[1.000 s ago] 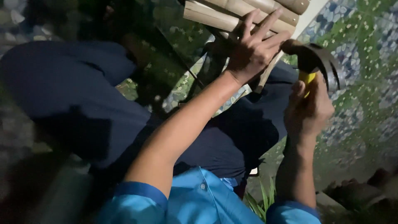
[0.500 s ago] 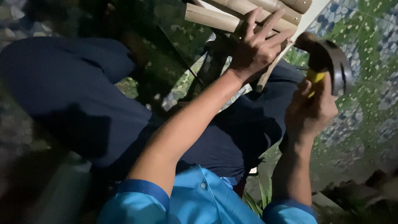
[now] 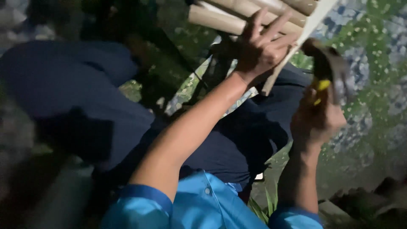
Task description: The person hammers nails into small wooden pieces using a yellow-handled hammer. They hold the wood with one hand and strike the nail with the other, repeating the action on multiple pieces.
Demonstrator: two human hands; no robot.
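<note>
While the left hand [image 3: 260,53] presses on the wooden sticks [image 3: 250,17], the right hand [image 3: 316,121] holds a hammer [image 3: 328,70].

With its fingers spread wide, the left hand lies flat on a bundle of pale, round wooden sticks at the top of the view. A thin, flat wooden strip [image 3: 292,46] runs slanted under the fingers. Just to the right, the right hand is closed tight around the hammer's yellow and black handle, and the dark hammer head sits above the fist, near the end of the sticks. Both arms come out of blue sleeves [image 3: 203,208]. Dark blue trousers [image 3: 85,85] cover the knees below the sticks. Green, mossy ground [image 3: 373,51] lies on the right.
</note>
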